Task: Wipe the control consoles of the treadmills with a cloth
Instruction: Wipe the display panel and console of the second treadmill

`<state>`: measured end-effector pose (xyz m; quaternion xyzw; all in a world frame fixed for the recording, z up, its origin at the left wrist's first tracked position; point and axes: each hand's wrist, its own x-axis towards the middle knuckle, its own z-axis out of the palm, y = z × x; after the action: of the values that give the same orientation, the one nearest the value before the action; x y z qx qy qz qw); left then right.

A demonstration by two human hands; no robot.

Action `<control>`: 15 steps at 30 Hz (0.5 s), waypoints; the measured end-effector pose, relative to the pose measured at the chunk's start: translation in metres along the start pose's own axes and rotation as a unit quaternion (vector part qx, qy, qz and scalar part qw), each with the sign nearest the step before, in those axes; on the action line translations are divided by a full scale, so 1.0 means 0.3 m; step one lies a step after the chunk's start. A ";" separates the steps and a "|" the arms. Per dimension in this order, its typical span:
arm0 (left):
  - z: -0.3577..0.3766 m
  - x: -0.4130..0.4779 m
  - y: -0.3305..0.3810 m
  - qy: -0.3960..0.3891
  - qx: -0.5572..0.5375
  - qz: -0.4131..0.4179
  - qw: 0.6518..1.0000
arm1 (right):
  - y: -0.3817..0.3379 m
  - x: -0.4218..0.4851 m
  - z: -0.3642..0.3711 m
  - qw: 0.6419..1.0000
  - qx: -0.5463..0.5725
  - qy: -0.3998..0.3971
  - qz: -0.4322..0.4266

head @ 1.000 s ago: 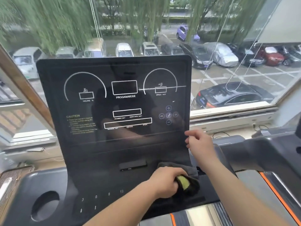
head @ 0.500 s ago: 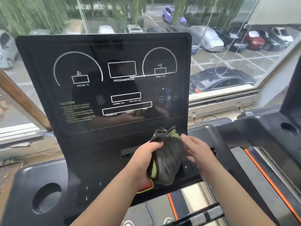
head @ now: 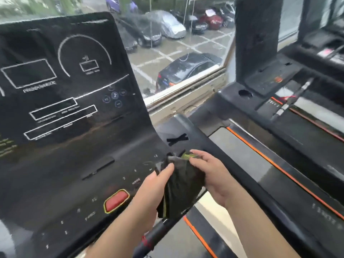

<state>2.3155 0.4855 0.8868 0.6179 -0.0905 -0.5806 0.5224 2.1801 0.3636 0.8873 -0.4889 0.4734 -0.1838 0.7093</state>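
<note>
A dark grey cloth with a yellow-green lining (head: pixel 179 185) hangs bunched between both my hands, lifted off the console. My left hand (head: pixel 152 190) grips its left side, thumb on top. My right hand (head: pixel 210 174) holds its right side, fingertips pinching the upper fold. Under and left of the hands spreads the black control console (head: pixel 61 112) of the near treadmill, with white outlined displays and a red stop button (head: pixel 116 200). A second treadmill's console (head: pixel 260 53) stands at the upper right, seen side-on.
A black handrail (head: pixel 232 175) runs diagonally under my right hand. Beyond it lie an orange-edged side rail (head: pixel 279 168) and the neighbouring treadmill's deck. A window sill (head: pixel 184 94) and a car park lie behind. The picture is motion-blurred.
My left hand lifted the cloth off the console's lower edge and my right hand left the panel's side to join it. My view has swung right, bringing the neighbouring treadmill in.
</note>
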 end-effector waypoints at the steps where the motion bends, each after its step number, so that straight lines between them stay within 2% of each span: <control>1: 0.033 -0.003 -0.021 -0.019 -0.001 0.002 1.000 | -0.001 -0.028 -0.050 1.000 0.013 -0.007 -0.003; 4: 0.183 -0.028 -0.077 -0.076 0.027 0.016 0.997 | 0.017 -0.125 -0.230 0.999 0.038 0.013 -0.030; 9: 0.602 -0.088 -0.233 -0.140 0.120 0.007 0.983 | 0.092 -0.361 -0.629 0.989 0.087 0.108 -0.058; 15: 1.121 -0.208 -0.507 -0.250 0.119 -0.071 0.958 | 0.266 -0.702 -1.168 0.957 0.117 0.255 -0.076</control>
<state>1.9479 0.4152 0.8855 0.5155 -0.2425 -0.7370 0.3638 1.7636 0.3702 0.8957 -0.3743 0.5749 -0.4098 0.6012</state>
